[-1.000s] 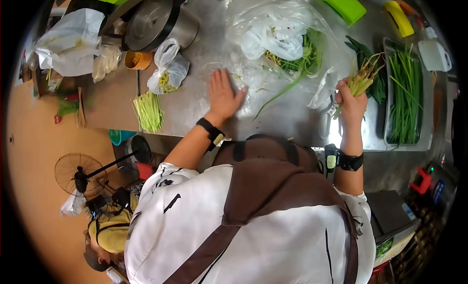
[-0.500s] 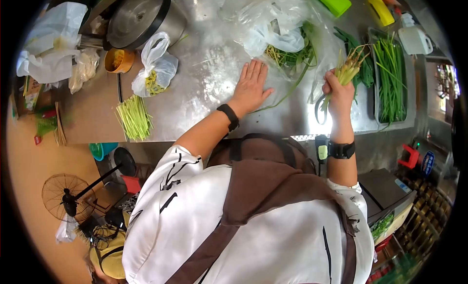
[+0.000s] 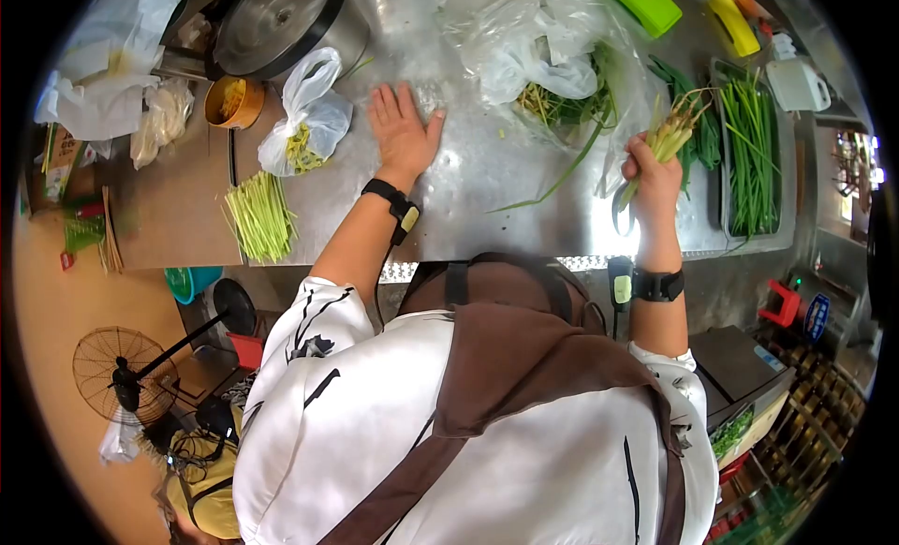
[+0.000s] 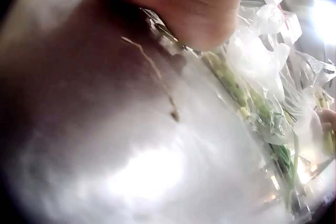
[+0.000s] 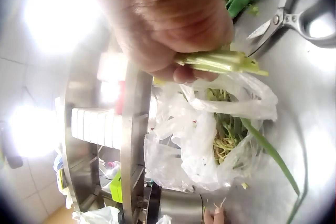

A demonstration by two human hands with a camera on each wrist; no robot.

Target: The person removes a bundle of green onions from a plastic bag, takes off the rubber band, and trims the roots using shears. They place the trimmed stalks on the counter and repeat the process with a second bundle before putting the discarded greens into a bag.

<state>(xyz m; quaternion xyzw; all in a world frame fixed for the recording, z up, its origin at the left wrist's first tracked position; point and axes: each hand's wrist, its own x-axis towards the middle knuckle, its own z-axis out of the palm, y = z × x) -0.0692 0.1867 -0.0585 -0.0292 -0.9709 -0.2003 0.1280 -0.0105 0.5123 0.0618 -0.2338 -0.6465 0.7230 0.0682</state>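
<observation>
In the head view my left hand [image 3: 405, 133] lies palm down on the steel table [image 3: 449, 184], its fingers straight and spread. A thin root strand [image 4: 157, 74] shows near that hand in the left wrist view. My right hand [image 3: 658, 175] grips a bunch of pale green stalk ends [image 3: 676, 133], with brown roots sticking out at the top. Beneath the right hand, scissors [image 5: 286, 19] rest on the steel. Between my hands sits a clear plastic bag [image 3: 548, 72] of green and yellowish trimmings [image 3: 567, 105], one long green leaf [image 3: 562, 184] trailing out.
A tray of long green stalks [image 3: 749, 161] stands at the right, beside a dark green bundle [image 3: 698, 124]. To the left are cut pale stalks [image 3: 260, 217], a knotted bag [image 3: 309, 124], an orange bowl [image 3: 232, 103] and a large steel pot [image 3: 281, 25].
My left hand slid right across the table toward the plastic bag, then back left. Small scraps around it have shifted or gone. The right hand keeps its grip on the stalk ends.
</observation>
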